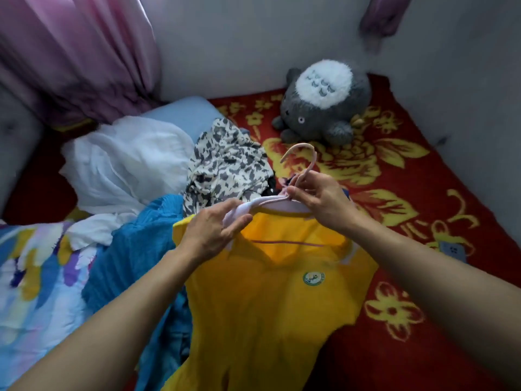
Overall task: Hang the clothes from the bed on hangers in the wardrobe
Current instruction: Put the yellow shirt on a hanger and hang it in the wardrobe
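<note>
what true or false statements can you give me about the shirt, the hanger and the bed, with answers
1. The right grip pinches the hanger below its hook. True.
2. The plush toy sits on the red blanket near the wall. True.
3. The yellow shirt lies folded on the blanket. False: it hangs on the hanger, held up.
4. The left grip is idle. False: it grips the shirt's collar.
5. A spotted garment lies behind the shirt. True.

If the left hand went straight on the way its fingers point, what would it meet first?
Probably the right hand, pinching the pink hanger at its neck, just past the white collar the left hand grips. Depth is unclear.
</note>
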The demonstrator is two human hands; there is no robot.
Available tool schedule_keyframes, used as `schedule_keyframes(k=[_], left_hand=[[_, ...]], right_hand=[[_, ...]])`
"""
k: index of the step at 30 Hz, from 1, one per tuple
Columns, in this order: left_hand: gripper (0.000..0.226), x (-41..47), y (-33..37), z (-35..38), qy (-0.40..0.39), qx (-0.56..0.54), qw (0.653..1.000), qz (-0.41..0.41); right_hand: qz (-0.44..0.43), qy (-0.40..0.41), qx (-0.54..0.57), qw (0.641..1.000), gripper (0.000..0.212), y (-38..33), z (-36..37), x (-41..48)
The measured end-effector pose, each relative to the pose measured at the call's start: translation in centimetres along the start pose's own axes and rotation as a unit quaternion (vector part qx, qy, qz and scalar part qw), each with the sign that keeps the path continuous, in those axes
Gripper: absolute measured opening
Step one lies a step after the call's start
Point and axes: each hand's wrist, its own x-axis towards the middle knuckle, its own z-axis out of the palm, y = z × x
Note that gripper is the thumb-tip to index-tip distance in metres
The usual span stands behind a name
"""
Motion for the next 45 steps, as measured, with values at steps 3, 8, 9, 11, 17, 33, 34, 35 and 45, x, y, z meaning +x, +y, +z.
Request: schedule_keyframes(k=[3,8,9,11,17,33,34,35,45], left_hand=[[0.052,-0.4,3.5,-4.9,0.039,0.026,0.998,0.031],[0.061,-3.1,9.7,-12.6,0.094,0.019,0.995,0.039],[0.056,-3.9,11.0,-13.9,0.111,0.030,0.992,0.044],[0.052,-6.1,14.0,-16.2,0.148,0.090,0.983,0.053],[0.049,-15.9,23.8,-19.4,0.318,0.145,0.937,0.021],[0.021,-65.8,33.9,-19.6,0.353,0.205,0.813,-0.414],[0.018,-67.7,34.6,-19.4,0.360,0.201,0.805,-0.427],[0.015,-70.9,35.6,-19.1,0.368,0.199,0.792,-0.444],[0.021,-106.9,47.8,-13.0,0.369,0.246,0.631,-0.636]], right_hand=[[-0.051,0.002,0.001,0.999,0.007,-6.3,-2.8,-1.2],[-0.141,0.030,-0.012,0.990,0.014,-16.0,-7.3,-4.0],[-0.156,0.036,-0.012,0.987,0.015,-17.6,-8.1,-4.6],[-0.190,0.054,-0.019,0.980,0.015,-20.8,-9.9,-5.8],[-0.315,0.032,-0.001,0.949,0.012,-28.9,-13.0,-13.0],[-0.471,-0.298,-0.049,0.829,0.024,-45.5,4.3,-41.0],[-0.466,-0.328,-0.058,0.820,0.021,-45.9,5.3,-42.3],[-0.471,-0.362,-0.065,0.802,0.019,-46.7,6.8,-44.5],[-0.564,-0.505,-0.037,0.652,0.013,-54.1,21.2,-73.0]])
